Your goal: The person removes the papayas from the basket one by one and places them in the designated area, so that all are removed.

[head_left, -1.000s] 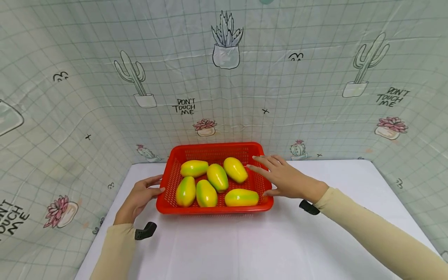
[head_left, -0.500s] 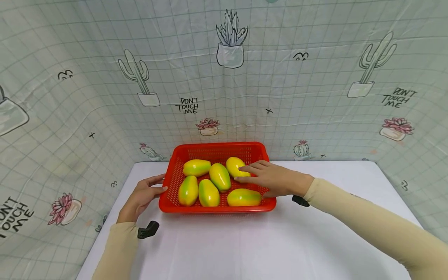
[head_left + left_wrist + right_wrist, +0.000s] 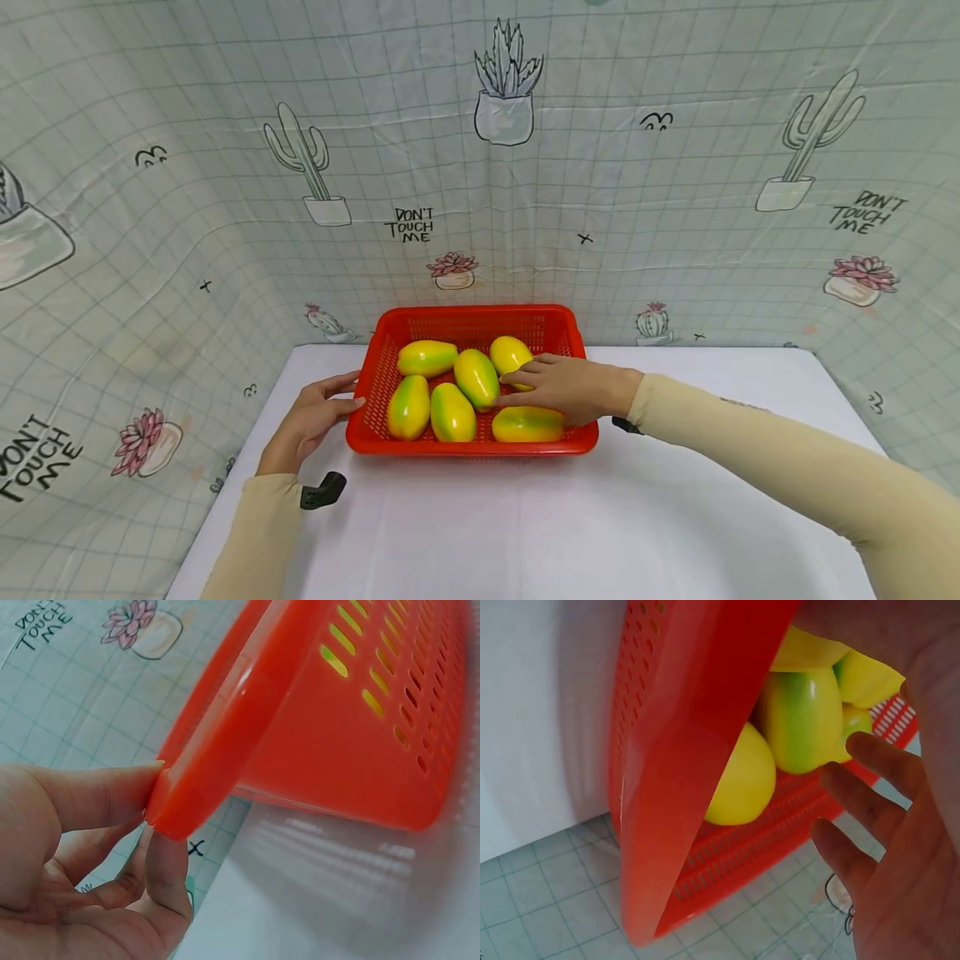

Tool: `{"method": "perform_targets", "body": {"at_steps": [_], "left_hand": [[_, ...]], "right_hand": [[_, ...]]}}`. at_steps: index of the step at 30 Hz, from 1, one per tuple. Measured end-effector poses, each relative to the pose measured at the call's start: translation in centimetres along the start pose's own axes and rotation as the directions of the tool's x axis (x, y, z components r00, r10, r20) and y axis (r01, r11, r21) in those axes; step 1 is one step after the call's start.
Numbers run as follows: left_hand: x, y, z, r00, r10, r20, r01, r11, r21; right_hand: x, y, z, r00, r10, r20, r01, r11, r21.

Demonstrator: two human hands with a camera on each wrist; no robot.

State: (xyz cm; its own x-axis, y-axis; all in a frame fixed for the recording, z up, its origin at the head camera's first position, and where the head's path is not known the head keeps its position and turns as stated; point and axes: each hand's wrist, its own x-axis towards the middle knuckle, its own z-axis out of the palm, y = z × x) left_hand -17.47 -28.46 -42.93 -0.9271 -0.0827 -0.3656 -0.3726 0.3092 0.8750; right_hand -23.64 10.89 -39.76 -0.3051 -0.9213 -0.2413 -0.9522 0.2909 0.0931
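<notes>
A red plastic basket [image 3: 468,448] with slotted walls sits on the table, holding several glossy, oblong yellow-green fruits, papaya-like in shape. My left hand [image 3: 309,417] pinches the basket's left rim between thumb and fingers, as the left wrist view shows up close. Inside the right part of the basket, my right hand [image 3: 566,387] hovers palm down with fingers spread, over the front-right fruit [image 3: 525,424] and beside the back-right fruit [image 3: 512,354]. In the right wrist view, its fingers [image 3: 866,802] reach toward the fruits; contact cannot be told. The right thumb is mostly hidden.
The basket stands on a white table [image 3: 480,533] near its back edge. Behind and at both sides hangs a grid-patterned cloth [image 3: 600,183] printed with potted plants. A black wrist-camera mount [image 3: 324,492] sticks out from the left sleeve.
My right hand has moved left and inward, from the basket's right rim to over the right-hand fruits. The left hand keeps its hold on the rim. The view has shifted slightly.
</notes>
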Motion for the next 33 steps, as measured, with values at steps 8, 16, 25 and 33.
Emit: {"method": "perform_targets", "body": {"at_steps": [8,16,25,33], "left_hand": [[0.0,0.2,0.0,1.000,-0.008,-0.002,0.008,1.000,-0.008],[0.0,0.1,-0.1,1.000,-0.022,-0.004,0.022,1.000,-0.010],[0.1,0.0,0.0,1.000,-0.021,-0.003,0.021,1.000,-0.010],[0.2,0.0,0.1,1.000,-0.022,-0.008,0.022,1.000,-0.005]], "right_hand": [[0.9,-0.5,0.2,0.996,0.003,0.095,0.002,0.998,-0.055],[1.8,-1.0,0.5,0.986,0.003,0.165,0.020,0.990,-0.137],[2.3,-1.3,0.8,0.985,0.011,0.174,0.026,0.977,-0.210],[2.6,-1.5,0.9,0.984,0.017,0.178,0.020,0.979,-0.201]]}}
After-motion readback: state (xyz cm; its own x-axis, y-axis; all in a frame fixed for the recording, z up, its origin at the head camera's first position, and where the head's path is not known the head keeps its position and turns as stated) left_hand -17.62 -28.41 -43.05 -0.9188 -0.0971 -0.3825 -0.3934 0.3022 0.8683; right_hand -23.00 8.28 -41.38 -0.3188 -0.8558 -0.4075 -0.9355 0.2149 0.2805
